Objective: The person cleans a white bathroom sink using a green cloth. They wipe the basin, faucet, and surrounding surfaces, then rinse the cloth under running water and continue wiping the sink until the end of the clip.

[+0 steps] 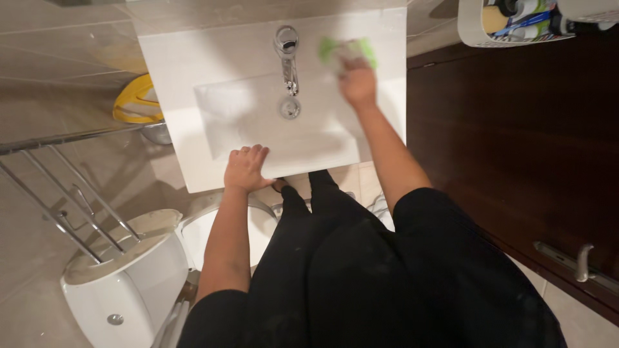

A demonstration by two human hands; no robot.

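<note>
Black sleeves and trousers fill the bottom of my view, and my two arms go out from them to the sink (193, 61). My left hand (245, 169) rests on the front rim, fingers curled over the edge and closed on the rim only, holding nothing else. My right hand (358, 82) is at the back right of the sink, just right of the tap (287, 58), and it presses on a green cloth (348, 48). The cloth is blurred, so I cannot tell exactly how my fingers grip it.

I think the cloth can catch on the tap, because my hand is so near to it. Leaning on the smooth rim, my left hand can also slip, I believe.

The basin looks empty, with only the drain (289, 107) in it. A white basket (474, 29) stands at the top right, with bottles and tubes inside. Below left is the toilet (122, 283) with its lid closed.
</note>
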